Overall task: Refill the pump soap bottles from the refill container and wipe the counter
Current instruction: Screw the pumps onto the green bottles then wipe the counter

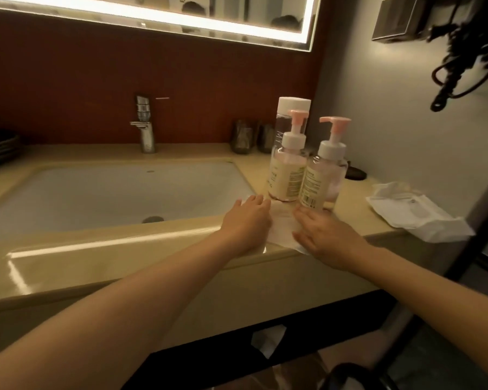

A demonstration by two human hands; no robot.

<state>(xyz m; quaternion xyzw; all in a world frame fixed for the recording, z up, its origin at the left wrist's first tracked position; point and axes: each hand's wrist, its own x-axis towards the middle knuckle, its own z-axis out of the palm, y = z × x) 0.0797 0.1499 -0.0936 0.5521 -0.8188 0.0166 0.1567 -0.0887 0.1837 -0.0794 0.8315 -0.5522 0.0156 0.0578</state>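
Bathroom: sink [68,192], faucet [145,128], lit mirror [158,15] (hotel-like).

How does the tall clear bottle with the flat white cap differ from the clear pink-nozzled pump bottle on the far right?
The tall clear white-capped bottle closes with a plain flat lid; the right-hand pump bottle has a pink-and-white pump. The capped bottle rises higher than the pump bottle. The capped bottle stands further back, the pump bottle nearer the front edge. Both are see-through and upright on the beige counter.
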